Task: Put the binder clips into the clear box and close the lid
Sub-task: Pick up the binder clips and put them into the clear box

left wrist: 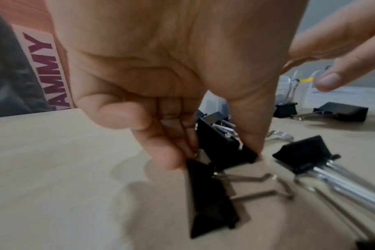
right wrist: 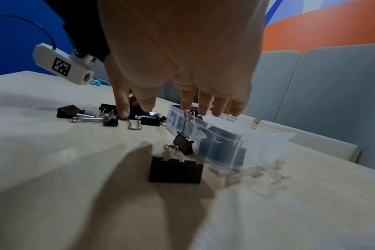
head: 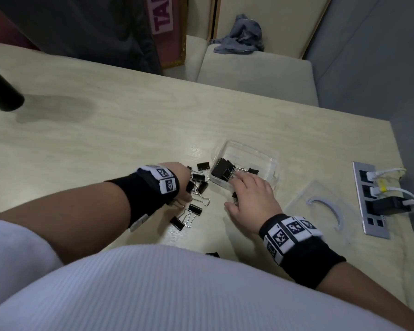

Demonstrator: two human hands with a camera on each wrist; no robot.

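Observation:
The clear box (head: 261, 154) stands open on the pale table with several black binder clips (head: 222, 169) inside. Its clear lid (head: 320, 206) lies flat to the right. More loose clips (head: 196, 185) are scattered left of the box. My left hand (head: 185, 186) reaches into that pile. In the left wrist view its curled fingers (left wrist: 167, 148) pinch the wire handle of a black clip (left wrist: 210, 199); a second clip (left wrist: 225, 148) sits between the fingers. My right hand (head: 249, 189) hovers with straight fingers (right wrist: 203, 104) over the box's near rim (right wrist: 257, 143). A small clip (right wrist: 183, 143) stands against that wall.
A larger clip (right wrist: 176, 170) stands on the table under my right palm. Another clip (head: 212, 254) lies at the table's near edge. A power strip (head: 371, 201) with plugged cables is set into the table at the right. A black cylinder (head: 3, 91) juts in at far left.

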